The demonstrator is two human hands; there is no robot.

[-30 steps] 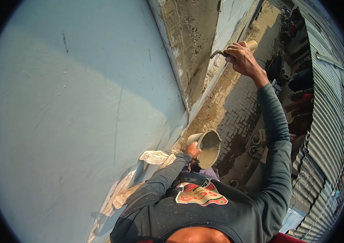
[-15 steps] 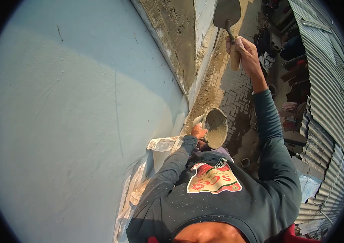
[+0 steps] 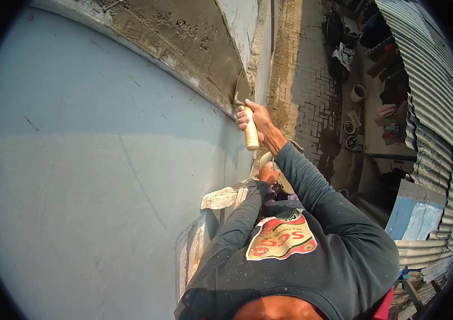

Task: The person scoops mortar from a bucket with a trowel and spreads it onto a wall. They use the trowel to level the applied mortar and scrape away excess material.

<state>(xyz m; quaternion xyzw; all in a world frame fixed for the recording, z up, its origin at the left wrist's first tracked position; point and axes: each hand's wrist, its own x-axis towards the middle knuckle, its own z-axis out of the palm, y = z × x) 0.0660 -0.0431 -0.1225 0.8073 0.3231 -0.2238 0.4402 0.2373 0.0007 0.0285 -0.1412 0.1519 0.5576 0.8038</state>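
The right hand was clamped, fingers curled together, around the pale wooden handle of the trowel. Its blade lay against the grey mortar strip on the blue wall, hard to tell apart from it. Nearer, the left hand sat at a mortar pan that was mostly hidden behind the right forearm, and its fingers could not be made out.

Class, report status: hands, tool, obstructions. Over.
Right hand shut on trowel, blade at mortar strip. Left hand holds pan, mostly hidden. Nothing in the way.
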